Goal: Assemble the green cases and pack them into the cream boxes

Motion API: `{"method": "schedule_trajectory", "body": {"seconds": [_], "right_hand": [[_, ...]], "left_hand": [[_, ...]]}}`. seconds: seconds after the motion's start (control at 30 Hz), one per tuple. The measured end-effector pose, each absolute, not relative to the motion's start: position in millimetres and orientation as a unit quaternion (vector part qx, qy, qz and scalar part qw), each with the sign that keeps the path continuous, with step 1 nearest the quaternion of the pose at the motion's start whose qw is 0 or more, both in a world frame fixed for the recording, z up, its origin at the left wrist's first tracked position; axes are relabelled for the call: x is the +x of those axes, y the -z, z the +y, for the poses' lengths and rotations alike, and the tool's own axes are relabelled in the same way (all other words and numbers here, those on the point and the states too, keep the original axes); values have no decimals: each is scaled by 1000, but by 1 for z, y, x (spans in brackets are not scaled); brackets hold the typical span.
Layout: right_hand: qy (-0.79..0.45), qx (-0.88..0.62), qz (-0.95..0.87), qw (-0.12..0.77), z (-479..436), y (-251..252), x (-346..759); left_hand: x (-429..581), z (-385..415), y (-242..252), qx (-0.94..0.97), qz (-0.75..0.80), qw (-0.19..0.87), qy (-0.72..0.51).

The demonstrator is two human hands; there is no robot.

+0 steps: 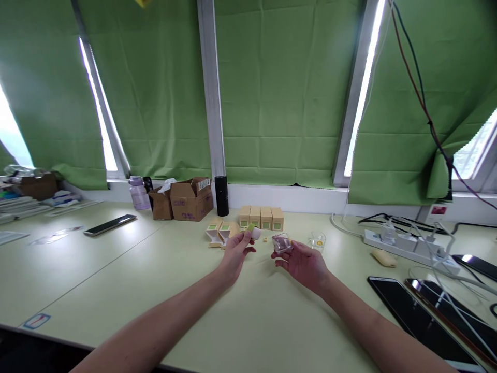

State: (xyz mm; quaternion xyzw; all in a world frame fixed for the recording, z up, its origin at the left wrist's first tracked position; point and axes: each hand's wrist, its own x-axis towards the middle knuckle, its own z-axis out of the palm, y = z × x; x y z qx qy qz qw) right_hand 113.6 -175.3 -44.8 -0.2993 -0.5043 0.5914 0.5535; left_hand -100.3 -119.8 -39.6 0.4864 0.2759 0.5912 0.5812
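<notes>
Head camera view: above a pale tabletop (248, 331), a small white object (256, 233) was pinched by the left hand (235, 254), its grip narrowed to the object, while a clear, purplish-tinted box (282, 243) was held at its right side by the right hand (305, 263), its grip closed around that side, lower fingers loosely curled. Between the hands, a tiny yellow piece (265, 239) was seen; opened cartons (214, 234) and a row of four small cardboard boxes (261, 218) were placed farther back, with a clear container (318, 240) beyond the right hand.
</notes>
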Motion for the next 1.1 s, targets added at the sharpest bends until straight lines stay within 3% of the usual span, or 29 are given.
{"method": "schedule_trajectory", "body": {"seconds": [0.23, 0.6, 1.1], "right_hand": [[-596, -265, -486, 582, -180, 40, 105], [-431, -400, -561, 583, -168, 63, 98], [-555, -345, -490, 577, -168, 64, 96]], "left_hand": [[-101, -120, 40, 504, 277, 575, -582], [-102, -126, 38, 562, 272, 552, -553], [-102, -128, 37, 624, 286, 491, -537]]}}
